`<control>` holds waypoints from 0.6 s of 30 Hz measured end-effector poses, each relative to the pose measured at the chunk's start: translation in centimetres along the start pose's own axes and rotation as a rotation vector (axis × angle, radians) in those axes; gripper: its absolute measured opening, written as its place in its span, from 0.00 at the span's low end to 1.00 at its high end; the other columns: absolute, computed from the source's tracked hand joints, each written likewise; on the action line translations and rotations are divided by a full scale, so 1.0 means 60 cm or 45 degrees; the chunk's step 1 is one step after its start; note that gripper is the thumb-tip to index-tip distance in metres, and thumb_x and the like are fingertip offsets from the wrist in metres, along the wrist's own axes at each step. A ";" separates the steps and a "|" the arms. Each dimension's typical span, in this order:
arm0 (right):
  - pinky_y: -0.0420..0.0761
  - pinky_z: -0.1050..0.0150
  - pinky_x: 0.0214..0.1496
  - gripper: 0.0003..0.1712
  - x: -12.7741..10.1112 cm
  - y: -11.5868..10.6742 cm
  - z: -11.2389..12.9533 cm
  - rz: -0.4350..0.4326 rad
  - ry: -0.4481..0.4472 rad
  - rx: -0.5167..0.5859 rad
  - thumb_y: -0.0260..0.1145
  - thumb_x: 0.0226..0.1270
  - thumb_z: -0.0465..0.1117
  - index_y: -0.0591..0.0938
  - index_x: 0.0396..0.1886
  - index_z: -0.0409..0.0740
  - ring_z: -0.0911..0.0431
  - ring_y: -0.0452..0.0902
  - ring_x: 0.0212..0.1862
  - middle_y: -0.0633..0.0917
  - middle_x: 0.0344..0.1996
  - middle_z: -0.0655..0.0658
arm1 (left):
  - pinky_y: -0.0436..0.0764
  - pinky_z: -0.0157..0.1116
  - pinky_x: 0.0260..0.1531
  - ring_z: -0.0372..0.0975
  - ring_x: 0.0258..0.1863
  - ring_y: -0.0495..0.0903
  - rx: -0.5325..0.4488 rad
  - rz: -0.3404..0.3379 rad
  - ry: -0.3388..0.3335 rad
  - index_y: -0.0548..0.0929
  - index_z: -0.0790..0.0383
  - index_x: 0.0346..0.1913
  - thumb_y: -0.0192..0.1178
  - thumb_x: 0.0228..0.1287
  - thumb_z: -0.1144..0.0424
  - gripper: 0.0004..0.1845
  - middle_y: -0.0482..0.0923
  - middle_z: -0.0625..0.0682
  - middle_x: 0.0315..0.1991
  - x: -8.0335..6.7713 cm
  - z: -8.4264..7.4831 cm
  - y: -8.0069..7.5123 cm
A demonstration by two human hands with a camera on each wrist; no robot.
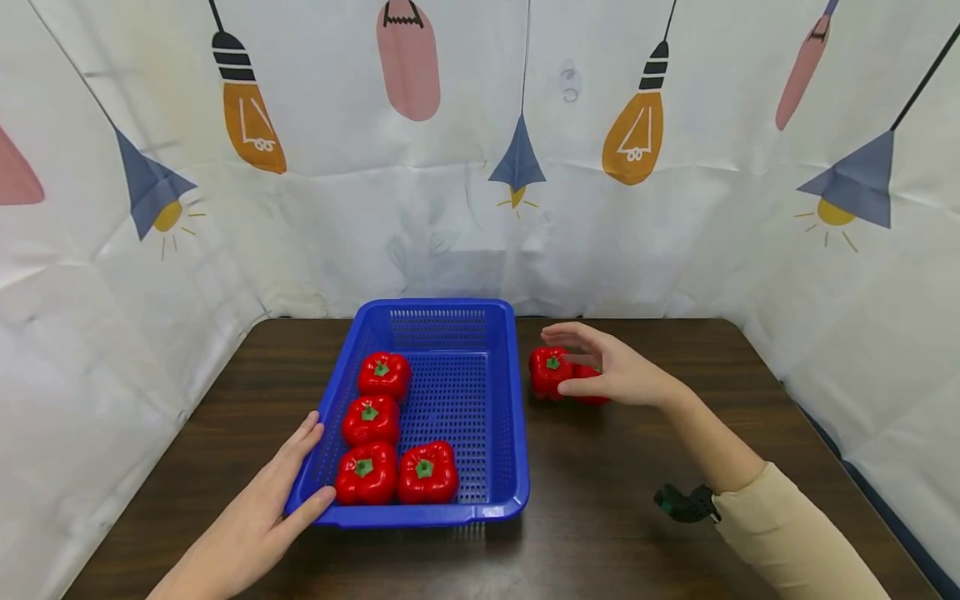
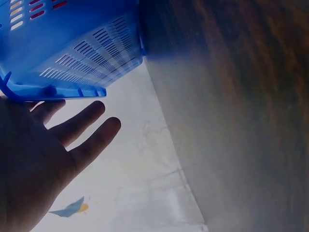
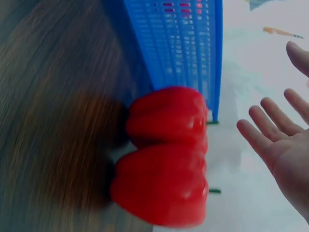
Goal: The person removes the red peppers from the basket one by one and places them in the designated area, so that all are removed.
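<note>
We see a blue perforated plastic basket [image 1: 480, 392] standing on a dark brown wooden table [image 1: 637, 467], a little left of its middle and reaching from near the back edge toward the front. Our left hand [image 1: 262, 508] rests against the basket's front left corner, the fingers straight along the left wall and the thumb lying on the front rim; the left wrist view shows those fingers [image 2: 87, 128] spread and relaxed beneath the rim, clasping nothing.

Four glossy red bell peppers with green stems sit upright inside the basket: three in a row along the left wall, back [image 1: 384, 373], middle [image 1: 371, 418] and front [image 1: 366, 472], and a fourth [image 1: 427, 471] touching the front one on its right.

Two more red peppers lie on the table just right of the basket, near the back edge, side by side and touching. Our right hand [image 1: 611, 371] hovers over them with fingers apart and gently bent, covering most of the right-hand pepper [image 1: 592, 398]; the left-hand one [image 1: 549, 369] shows its stem. From the right wrist view the palm [image 3: 285, 145] seems to stand clear of both peppers, though the blur leaves that uncertain
</note>
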State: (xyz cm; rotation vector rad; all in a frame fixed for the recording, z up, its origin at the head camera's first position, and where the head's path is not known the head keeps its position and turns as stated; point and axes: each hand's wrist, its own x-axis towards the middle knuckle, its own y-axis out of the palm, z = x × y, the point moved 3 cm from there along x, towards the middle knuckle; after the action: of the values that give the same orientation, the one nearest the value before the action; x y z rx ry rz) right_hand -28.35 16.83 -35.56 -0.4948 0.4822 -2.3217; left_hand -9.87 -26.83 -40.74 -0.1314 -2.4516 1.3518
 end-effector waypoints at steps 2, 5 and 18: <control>0.69 0.42 0.70 0.40 0.007 0.011 0.003 0.013 -0.014 0.012 0.75 0.65 0.36 0.69 0.74 0.46 0.45 0.66 0.73 0.72 0.71 0.48 | 0.46 0.12 0.61 0.56 0.77 0.55 0.002 0.000 -0.001 0.53 0.53 0.83 0.63 0.73 0.52 0.43 0.47 0.52 0.83 0.000 0.000 0.000; 0.70 0.40 0.69 0.39 0.017 0.026 0.007 0.024 -0.034 0.026 0.75 0.65 0.36 0.70 0.74 0.46 0.43 0.66 0.73 0.73 0.70 0.46 | 0.46 0.12 0.61 0.56 0.77 0.55 0.003 0.006 -0.004 0.53 0.53 0.83 0.63 0.74 0.52 0.43 0.46 0.51 0.83 0.000 0.000 0.000; 0.70 0.48 0.71 0.39 0.046 0.093 0.017 0.152 -0.133 0.079 0.75 0.65 0.36 0.70 0.74 0.46 0.52 0.67 0.72 0.74 0.70 0.50 | 0.46 0.12 0.61 0.57 0.78 0.54 -0.011 0.023 -0.005 0.52 0.54 0.83 0.62 0.74 0.52 0.42 0.45 0.50 0.83 0.001 -0.001 0.000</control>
State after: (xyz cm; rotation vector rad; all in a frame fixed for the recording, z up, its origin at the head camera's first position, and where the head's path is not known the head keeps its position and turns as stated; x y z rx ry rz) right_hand -26.59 10.88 -36.74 -0.5399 0.3782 -2.1778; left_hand -9.92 -26.78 -40.68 -0.1533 -2.4656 1.3507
